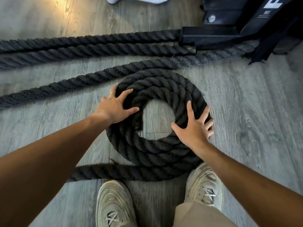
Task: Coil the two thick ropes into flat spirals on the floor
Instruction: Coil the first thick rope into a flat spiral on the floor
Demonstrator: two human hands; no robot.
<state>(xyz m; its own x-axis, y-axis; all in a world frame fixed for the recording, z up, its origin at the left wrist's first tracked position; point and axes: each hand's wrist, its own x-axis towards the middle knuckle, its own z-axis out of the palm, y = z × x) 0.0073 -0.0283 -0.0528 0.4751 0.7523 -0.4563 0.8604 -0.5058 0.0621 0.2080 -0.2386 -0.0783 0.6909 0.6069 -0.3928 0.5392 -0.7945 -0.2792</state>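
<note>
Nearest, at six o'clock: two pale sneakers (pixel 114 203) on grey wood floor (pixel 246 112), toes just beside the coiled rope (pixel 155 154). Centre: black coil of several turns, lying flat, open middle. Left hand (pixel 114 108) at nine o'clock of the coil, fingers spread, pressing flat. Right hand (pixel 195 126) at three o'clock, likewise splayed, nothing gripped. Toward twelve: straight rope lengths (pixel 91 48) running to a black metal frame (pixel 229 33).

I have one wide-angle view only, worn on the head, looking steeply down and forward at the floor (pixel 246 112) from close above, both forearms reaching in from the bottom edge, shoes (pixel 114 203) directly beneath.
</note>
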